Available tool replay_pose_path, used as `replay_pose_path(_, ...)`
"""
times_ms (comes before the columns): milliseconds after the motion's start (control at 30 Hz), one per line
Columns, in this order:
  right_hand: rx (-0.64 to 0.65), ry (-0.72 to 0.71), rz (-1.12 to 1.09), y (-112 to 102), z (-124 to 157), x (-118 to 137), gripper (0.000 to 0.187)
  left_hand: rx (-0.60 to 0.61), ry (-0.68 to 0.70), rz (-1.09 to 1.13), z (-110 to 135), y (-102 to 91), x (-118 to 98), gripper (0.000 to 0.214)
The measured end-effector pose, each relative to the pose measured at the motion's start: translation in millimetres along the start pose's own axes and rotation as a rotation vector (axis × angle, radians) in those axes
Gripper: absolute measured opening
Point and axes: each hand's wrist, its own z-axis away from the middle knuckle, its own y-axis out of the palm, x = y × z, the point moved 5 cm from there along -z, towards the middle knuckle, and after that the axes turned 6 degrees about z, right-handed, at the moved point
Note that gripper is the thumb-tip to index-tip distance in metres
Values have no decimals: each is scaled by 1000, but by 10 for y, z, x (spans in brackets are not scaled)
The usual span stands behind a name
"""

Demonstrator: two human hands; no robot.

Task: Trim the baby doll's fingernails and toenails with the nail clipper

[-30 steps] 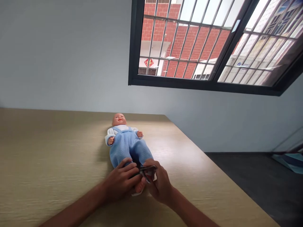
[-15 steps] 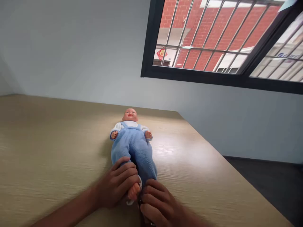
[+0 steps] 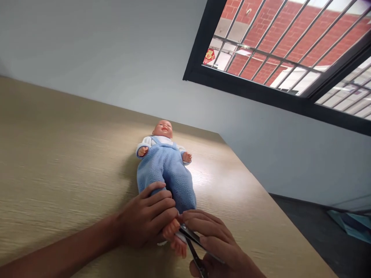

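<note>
While the doll (image 3: 166, 166) is lying face-up on the table (image 3: 72, 154), your left hand (image 3: 152, 214) is closing snugly over one leg (image 3: 148, 173); your right hand (image 3: 216, 241) is gripping scissors (image 3: 184, 228), handles (image 3: 194, 255) parted, beside its feet (image 3: 179, 247).

Doll (image 3: 166, 166) on table (image 3: 72, 162), scissors (image 3: 190, 235) beside its feet (image 3: 171, 229)
</note>
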Motion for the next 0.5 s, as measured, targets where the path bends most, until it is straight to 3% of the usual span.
replay_pose_path(167, 111, -12, 89, 10, 64, 20, 6, -1, -1, -5, 2, 1, 18, 36)
replay_pose_path(400, 126, -56, 139, -30, -33, 93, 4, 3, -3, -9, 8, -2, 10, 36)
replay_pose_path(500, 134, 8, 156, -73, -138, 111, 15, 23, -10, 5, 15, 5, 17, 39)
